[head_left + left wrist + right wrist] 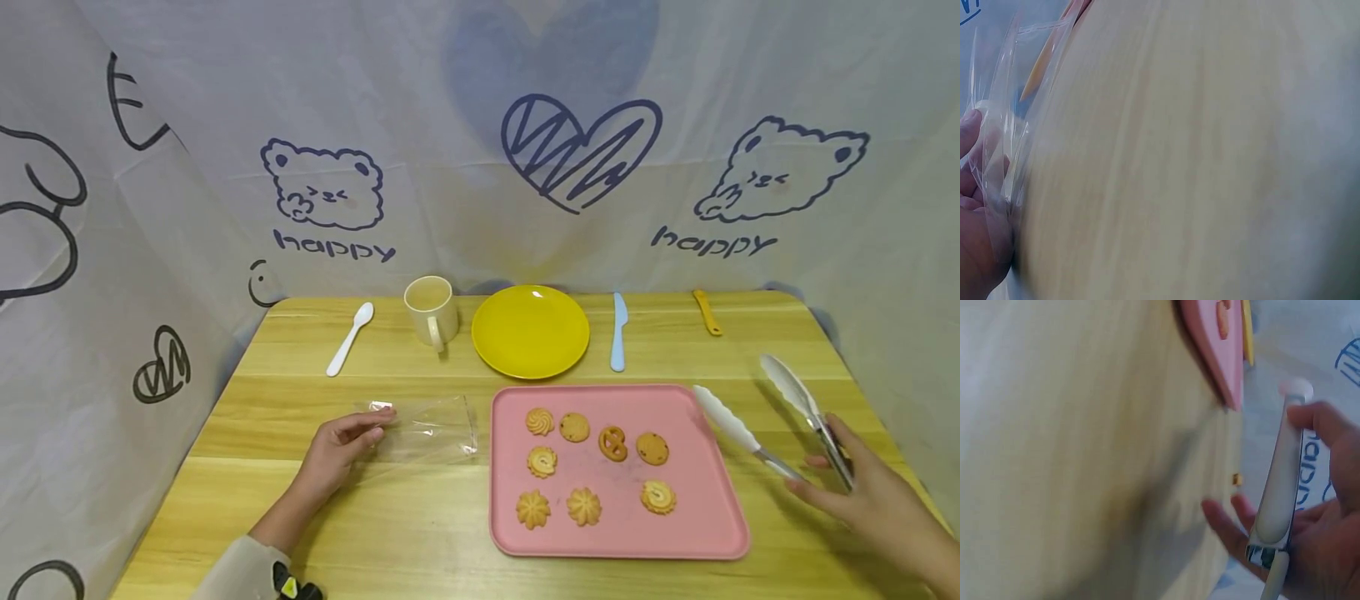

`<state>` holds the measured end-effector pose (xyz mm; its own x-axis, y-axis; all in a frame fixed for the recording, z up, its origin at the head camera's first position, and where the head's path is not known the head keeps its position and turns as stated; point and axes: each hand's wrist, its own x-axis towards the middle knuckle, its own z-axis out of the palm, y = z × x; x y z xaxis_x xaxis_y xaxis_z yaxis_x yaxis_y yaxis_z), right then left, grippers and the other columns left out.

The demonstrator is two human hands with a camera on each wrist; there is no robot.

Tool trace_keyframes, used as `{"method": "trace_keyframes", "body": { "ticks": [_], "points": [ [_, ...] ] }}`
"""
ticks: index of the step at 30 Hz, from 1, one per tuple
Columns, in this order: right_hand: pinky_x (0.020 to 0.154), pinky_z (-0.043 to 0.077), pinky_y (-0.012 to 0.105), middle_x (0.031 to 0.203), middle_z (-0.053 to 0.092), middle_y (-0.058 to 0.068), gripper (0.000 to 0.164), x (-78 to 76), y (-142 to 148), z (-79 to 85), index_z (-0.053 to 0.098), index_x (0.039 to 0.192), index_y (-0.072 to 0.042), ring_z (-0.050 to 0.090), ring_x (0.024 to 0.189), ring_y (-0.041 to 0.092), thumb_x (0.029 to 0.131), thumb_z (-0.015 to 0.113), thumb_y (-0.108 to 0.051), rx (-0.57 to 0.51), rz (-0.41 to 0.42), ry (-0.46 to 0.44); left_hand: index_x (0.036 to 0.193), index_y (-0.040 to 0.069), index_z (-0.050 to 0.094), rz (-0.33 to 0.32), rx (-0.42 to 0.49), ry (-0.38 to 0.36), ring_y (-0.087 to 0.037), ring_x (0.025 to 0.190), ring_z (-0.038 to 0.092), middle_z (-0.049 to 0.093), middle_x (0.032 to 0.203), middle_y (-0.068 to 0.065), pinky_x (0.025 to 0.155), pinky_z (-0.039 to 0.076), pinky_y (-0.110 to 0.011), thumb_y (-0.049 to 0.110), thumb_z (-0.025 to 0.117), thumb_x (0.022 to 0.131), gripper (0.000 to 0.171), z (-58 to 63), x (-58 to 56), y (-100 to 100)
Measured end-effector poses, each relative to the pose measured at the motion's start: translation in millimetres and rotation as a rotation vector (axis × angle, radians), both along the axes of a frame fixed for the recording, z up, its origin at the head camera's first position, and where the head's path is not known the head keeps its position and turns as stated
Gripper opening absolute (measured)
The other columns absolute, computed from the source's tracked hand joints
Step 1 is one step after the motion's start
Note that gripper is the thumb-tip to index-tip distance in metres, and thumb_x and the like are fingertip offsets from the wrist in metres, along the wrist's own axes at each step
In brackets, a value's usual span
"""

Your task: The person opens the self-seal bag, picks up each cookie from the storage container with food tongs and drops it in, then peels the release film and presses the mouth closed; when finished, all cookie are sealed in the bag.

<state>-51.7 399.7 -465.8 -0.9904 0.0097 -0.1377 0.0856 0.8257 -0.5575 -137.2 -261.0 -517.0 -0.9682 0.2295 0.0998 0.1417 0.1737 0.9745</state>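
My left hand (337, 448) holds the left end of a clear plastic bag (431, 429) between thumb and fingers, over the table left of the tray. In the left wrist view, the clear film (1013, 125) stands up around the fingers. To the right of the pink tray (622, 537), my right hand (870, 492) grips metal tongs (776, 461) with pale tips spread apart and nothing between them. Several cookies lie on the tray: flower-shaped cookies (583, 506), swirled cookies (658, 497), round speckled cookies (652, 448) and a pretzel-shaped cookie (612, 444).
Along the back of the wooden table (420, 525) are a white spoon (350, 339), a cream mug (432, 308), a yellow plate (530, 332), a light blue knife (618, 332) and an orange handle-like piece (707, 313). A printed white curtain (450, 183) hangs behind and at the sides.
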Motion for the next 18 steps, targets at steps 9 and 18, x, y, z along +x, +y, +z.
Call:
{"method": "trace_keyframes", "body": {
  "ticks": [9,18],
  "points": [
    [0.067,0.043,0.013,0.111,0.061,0.009,0.104,-9.3,-44,12.2,0.034,0.157,0.002,0.058,0.080,-0.002,0.074,0.094,-0.014,0.013,0.280,0.243,0.123,-0.011,0.069,-0.005,0.008,0.006,-0.001,0.128,0.059,0.064,0.136,-0.024,0.105,0.049,-0.016,0.001,0.067,0.099,0.027,-0.1,0.5,1],
    [0.073,0.056,0.035,0.123,0.061,0.012,0.101,-24.3,-92,24.6,0.038,0.158,-0.010,0.062,0.089,0.015,0.079,0.089,-0.047,0.090,0.320,0.145,0.123,-0.013,0.068,-0.011,0.010,0.023,-0.001,0.127,0.060,0.064,0.135,-0.026,0.105,0.049,-0.016,0.000,0.066,0.099,0.027,0.7,1.2,2]
  ]
}}
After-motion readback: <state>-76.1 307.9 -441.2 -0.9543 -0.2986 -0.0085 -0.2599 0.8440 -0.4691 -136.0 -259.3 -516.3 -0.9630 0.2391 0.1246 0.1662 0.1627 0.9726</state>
